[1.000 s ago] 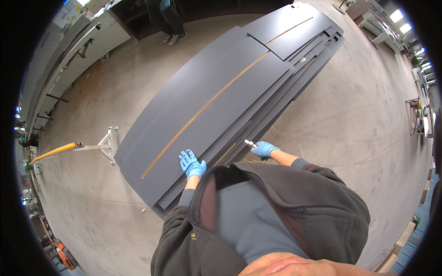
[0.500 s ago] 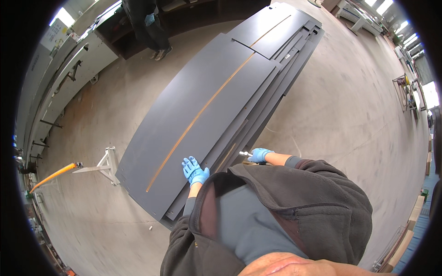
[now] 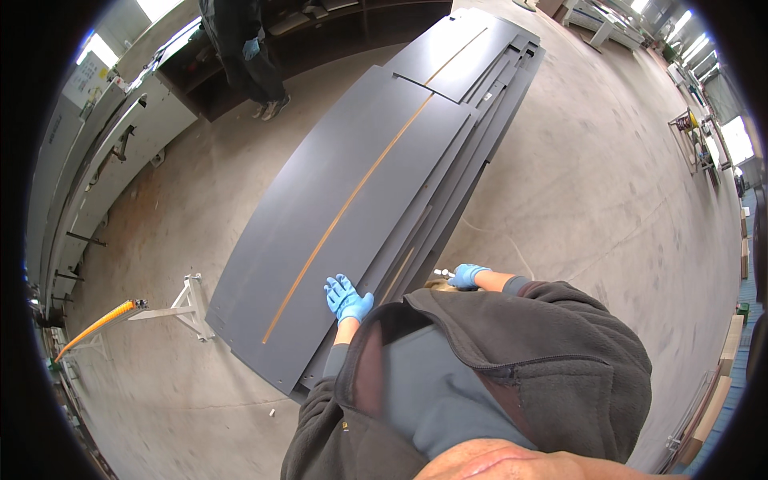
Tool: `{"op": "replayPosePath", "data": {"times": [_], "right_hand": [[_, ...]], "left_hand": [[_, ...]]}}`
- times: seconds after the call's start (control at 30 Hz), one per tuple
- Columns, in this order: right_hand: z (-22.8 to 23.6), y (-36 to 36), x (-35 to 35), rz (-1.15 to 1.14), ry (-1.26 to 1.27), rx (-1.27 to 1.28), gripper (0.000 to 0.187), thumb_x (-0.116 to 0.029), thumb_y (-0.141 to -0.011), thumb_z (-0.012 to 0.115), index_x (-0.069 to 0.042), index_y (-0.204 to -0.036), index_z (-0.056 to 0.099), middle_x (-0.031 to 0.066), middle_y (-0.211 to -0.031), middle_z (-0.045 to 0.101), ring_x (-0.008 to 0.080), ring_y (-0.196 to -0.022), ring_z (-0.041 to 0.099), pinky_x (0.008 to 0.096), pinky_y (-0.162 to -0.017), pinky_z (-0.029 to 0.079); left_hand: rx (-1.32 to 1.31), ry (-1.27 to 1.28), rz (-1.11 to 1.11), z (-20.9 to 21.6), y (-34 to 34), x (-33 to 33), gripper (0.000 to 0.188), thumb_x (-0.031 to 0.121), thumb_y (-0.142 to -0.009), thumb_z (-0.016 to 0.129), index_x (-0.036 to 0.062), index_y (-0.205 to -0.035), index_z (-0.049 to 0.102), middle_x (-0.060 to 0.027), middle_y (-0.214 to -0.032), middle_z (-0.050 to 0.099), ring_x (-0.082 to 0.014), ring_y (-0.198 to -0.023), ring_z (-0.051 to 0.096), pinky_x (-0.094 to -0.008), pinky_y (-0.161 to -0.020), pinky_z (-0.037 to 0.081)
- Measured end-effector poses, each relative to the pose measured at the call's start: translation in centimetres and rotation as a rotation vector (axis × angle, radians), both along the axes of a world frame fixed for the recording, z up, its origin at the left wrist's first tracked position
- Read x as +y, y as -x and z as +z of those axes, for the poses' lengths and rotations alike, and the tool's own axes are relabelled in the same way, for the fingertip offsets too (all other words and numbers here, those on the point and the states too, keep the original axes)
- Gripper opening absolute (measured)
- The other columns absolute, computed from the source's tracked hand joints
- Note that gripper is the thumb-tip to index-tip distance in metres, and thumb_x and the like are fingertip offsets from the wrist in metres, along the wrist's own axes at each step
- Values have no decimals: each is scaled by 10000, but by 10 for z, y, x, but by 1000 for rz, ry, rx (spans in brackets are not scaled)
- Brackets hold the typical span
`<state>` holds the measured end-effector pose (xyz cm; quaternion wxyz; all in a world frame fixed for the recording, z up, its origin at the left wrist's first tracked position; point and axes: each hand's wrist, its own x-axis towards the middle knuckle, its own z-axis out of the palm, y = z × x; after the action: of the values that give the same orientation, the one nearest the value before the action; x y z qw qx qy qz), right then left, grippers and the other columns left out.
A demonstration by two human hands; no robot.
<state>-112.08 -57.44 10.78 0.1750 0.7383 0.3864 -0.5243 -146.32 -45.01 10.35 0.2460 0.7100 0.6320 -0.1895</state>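
My left hand, in a blue glove, lies with fingers spread on the top dark grey panel, near its right edge. A long, narrow tan groove runs lengthwise along that panel. Off the right side of the stack, my right hand, also gloved in blue, is closed around a small white-and-silver tool. The tool points left toward the panels, and its exact kind is not clear. More grey panels lie staggered beneath the top one.
Another person stands beyond the stack at the upper left, near a dark shelf unit. A white metal stand with an orange coiled hose is left of the panels. A long machine lines the left side.
The view has shifted slightly. My right hand, with the tool, has drawn a little to the right, away from the panel edges. My left hand keeps its place on the panel.
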Motion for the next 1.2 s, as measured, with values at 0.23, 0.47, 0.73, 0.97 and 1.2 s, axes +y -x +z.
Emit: {"op": "replayPosePath", "data": {"times": [0.23,0.47,0.73,0.97,1.2], "right_hand": [[-14,0,-5,87,-66,-49,508,-451,-940,621,-81,-1257,765,170,-1237,761,357,-1151,720,481,-978,534],[-22,-5,20,237,-58,-15,535,-445,-945,616,-87,-1324,735,175,-1312,733,366,-1229,691,490,-1011,522],[-27,-26,53,153,-37,-22,493,-440,-929,635,-57,-1209,769,149,-1125,779,335,-1009,748,487,-869,549],[-30,-33,47,262,-118,-24,613,-490,-956,607,5,-1294,734,215,-1283,746,395,-1166,725,495,-990,561],[-57,-18,24,291,-92,-4,707,-610,-918,638,-70,-1370,702,224,-1390,689,416,-1326,636,505,-1063,508]], "left_hand": [[-122,-36,58,-11,12,-3,1105,552,-875,672,63,-1718,152,-234,-1788,67,-412,-1659,26,-495,-1329,75],[-285,-393,261,-39,51,-31,787,451,-895,692,41,-1546,526,-265,-1692,352,-451,-1591,261,-556,-1286,209],[-112,-390,499,-66,102,-103,881,398,-873,731,147,-1651,404,-229,-1743,256,-425,-1611,226,-548,-1294,212],[-4,-273,490,-61,87,-93,930,412,-878,695,71,-1668,342,-286,-1733,227,-471,-1609,203,-541,-1289,226],[65,-252,426,-35,82,-94,946,460,-919,655,33,-1674,279,-289,-1741,200,-482,-1620,156,-550,-1299,178]]}}
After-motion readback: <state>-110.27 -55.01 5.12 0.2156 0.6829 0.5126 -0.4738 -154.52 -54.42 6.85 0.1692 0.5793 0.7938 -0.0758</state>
